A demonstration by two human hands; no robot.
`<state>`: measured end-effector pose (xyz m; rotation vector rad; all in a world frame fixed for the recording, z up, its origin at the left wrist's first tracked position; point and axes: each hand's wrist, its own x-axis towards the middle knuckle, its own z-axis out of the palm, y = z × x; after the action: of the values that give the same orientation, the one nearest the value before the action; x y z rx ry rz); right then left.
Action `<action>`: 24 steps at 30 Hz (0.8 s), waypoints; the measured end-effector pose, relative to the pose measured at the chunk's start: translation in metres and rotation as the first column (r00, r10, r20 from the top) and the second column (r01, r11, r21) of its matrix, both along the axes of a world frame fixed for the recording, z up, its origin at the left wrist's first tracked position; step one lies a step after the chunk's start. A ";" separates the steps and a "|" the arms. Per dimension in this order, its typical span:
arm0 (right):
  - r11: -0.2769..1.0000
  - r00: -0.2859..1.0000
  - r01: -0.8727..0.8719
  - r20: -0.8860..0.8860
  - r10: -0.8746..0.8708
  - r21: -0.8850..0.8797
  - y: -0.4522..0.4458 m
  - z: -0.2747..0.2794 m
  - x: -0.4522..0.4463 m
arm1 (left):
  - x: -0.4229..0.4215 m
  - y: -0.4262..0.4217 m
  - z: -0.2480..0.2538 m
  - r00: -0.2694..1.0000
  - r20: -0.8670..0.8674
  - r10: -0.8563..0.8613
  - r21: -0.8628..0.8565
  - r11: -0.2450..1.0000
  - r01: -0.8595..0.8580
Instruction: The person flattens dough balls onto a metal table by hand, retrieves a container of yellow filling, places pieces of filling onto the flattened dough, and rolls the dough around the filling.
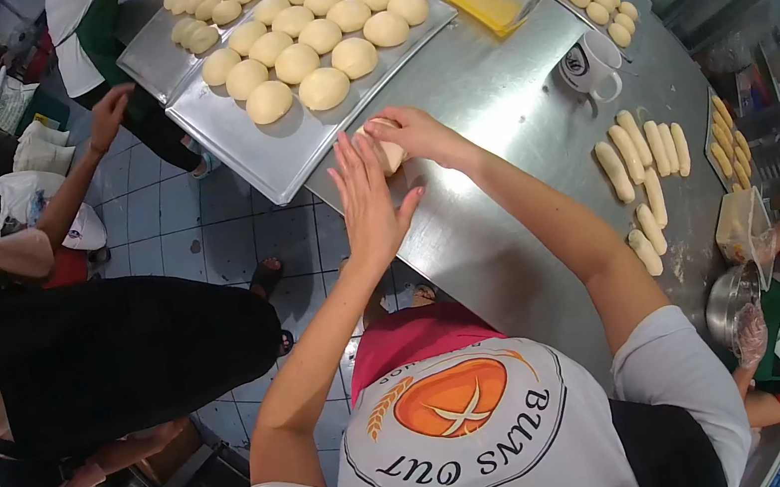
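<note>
Head view: work near the edge of a smooth grey metal desk, centre of frame.
Dough piece: one pale, rounded lump of dough, mid-frame, between both hands, just beside a shallow rectangular silver metal tray; cannot tell if it rests on the desk.
Left grip: released; fingers straight, thumb spread, laid against the lump's left side.
Right grip: grasping the lump, fingers bent over its top.
Tray load: smooth, round, pale dough balls in rows, upper left of centre.
Upper right: clear plastic container with yellow liquid; white handled mug below it.
Right of frame: pale finger-shaped dough rolls, loosely grouped on the desk.
Left edge: co-worker in a long black apron.
Lower right: another co-worker's gloved hand at a round silver metal bowl.
</note>
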<state>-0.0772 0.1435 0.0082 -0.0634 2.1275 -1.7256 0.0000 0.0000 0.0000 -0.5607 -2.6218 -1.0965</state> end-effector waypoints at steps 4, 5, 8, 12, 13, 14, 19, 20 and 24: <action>0.981 0.980 -0.173 0.113 0.163 0.084 -0.001 0.004 0.005 | 0.004 -0.015 0.010 0.979 0.155 -0.131 -0.045 0.989 0.140; 0.971 0.968 -0.211 0.160 0.192 0.109 0.002 0.011 0.002 | 0.000 -0.019 0.012 0.958 0.205 -0.200 0.005 0.979 0.203; 0.988 0.956 -0.141 0.250 0.151 -0.056 0.018 0.023 -0.006 | -0.007 -0.025 -0.007 0.944 0.273 -0.187 0.005 0.981 0.193; 0.994 0.999 0.031 -0.027 -0.029 0.104 0.029 0.023 -0.004 | -0.007 -0.017 -0.005 0.972 0.199 -0.129 0.006 0.991 0.130; 0.990 0.993 0.024 -0.120 -0.008 0.135 0.030 0.014 -0.002 | -0.007 -0.014 -0.009 0.983 0.148 -0.111 -0.018 0.993 0.115; 0.987 0.979 0.023 -0.202 0.011 0.162 0.030 0.004 0.003 | -0.004 -0.014 -0.012 0.990 0.105 -0.099 -0.045 0.994 0.104; 0.917 0.843 0.188 -0.537 0.033 0.352 0.003 0.001 0.014 | -0.006 -0.012 -0.015 0.990 0.116 -0.081 -0.045 0.995 0.087; 0.912 0.802 0.243 -0.598 0.004 0.332 0.000 -0.002 0.013 | -0.007 -0.013 -0.016 0.991 0.116 -0.073 -0.041 0.996 0.078; 0.932 0.843 0.293 -0.517 -0.147 0.214 -0.017 0.009 0.027 | -0.007 -0.013 -0.019 0.991 0.111 -0.078 -0.044 0.996 0.083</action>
<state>-0.0506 0.1265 0.0172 -0.2036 2.8492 -1.6265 -0.0068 -0.0127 -0.0186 -0.6393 -2.7483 -1.1199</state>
